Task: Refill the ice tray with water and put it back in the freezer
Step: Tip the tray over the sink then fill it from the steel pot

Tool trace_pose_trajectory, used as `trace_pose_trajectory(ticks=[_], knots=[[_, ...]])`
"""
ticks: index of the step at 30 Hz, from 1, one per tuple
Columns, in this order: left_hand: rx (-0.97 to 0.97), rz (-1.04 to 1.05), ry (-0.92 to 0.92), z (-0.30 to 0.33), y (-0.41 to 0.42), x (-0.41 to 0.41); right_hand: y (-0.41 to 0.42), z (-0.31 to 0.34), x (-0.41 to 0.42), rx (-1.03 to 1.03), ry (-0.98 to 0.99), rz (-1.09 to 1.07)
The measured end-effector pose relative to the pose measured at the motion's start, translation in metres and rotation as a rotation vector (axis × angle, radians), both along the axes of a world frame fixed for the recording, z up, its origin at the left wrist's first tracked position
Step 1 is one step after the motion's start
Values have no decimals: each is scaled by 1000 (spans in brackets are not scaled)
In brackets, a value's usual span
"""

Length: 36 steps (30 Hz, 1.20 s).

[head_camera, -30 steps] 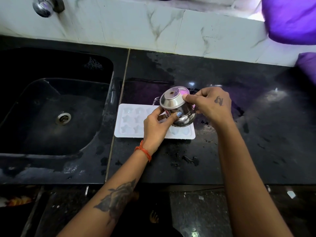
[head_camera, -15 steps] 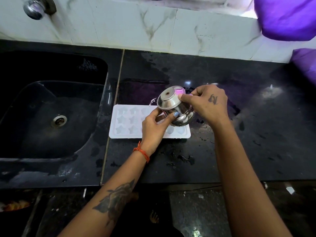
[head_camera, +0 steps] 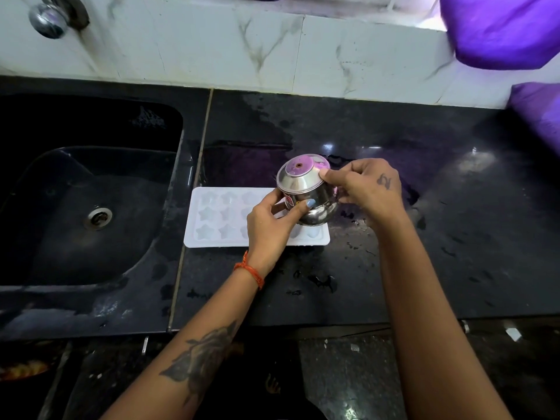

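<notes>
Your left hand (head_camera: pixel 269 224) and right hand (head_camera: pixel 368 189) both have a grip clamped on a tipped steel pot (head_camera: pixel 307 194) above the white ice tray (head_camera: pixel 221 218), which lies on the black desk (head_camera: pixel 424 253) beside the sink (head_camera: pixel 91 189).

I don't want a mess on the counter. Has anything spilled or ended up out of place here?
Yes: water patches and droplets lie on the black counter in front of and right of the white ice tray. The steel pot, held by both hands over the tray's right end, is tipped over.
</notes>
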<state>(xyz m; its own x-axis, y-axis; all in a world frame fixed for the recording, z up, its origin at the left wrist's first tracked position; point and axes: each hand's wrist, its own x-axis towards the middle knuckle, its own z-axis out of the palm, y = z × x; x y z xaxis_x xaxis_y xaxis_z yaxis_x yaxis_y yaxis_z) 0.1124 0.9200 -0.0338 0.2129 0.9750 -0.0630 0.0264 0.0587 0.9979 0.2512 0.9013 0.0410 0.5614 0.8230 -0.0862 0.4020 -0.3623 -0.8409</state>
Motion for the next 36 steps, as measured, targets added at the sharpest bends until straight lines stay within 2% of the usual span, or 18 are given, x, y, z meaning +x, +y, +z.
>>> trace_pose_trajectory(ticks=[11, 19, 30, 36], knots=[[-74, -80, -67, -4, -4, 8, -9, 18, -1, -31, -230, 24], [-90, -93, -76, -11, -7, 12, -13, 19, -2, -42, -286, 31], [-79, -88, -105, -8, -12, 17, -19, 17, 2, -32, -283, -2], [-66, -45, -82, -7, -12, 19, -21, 6, 10, -25, -82, -57]])
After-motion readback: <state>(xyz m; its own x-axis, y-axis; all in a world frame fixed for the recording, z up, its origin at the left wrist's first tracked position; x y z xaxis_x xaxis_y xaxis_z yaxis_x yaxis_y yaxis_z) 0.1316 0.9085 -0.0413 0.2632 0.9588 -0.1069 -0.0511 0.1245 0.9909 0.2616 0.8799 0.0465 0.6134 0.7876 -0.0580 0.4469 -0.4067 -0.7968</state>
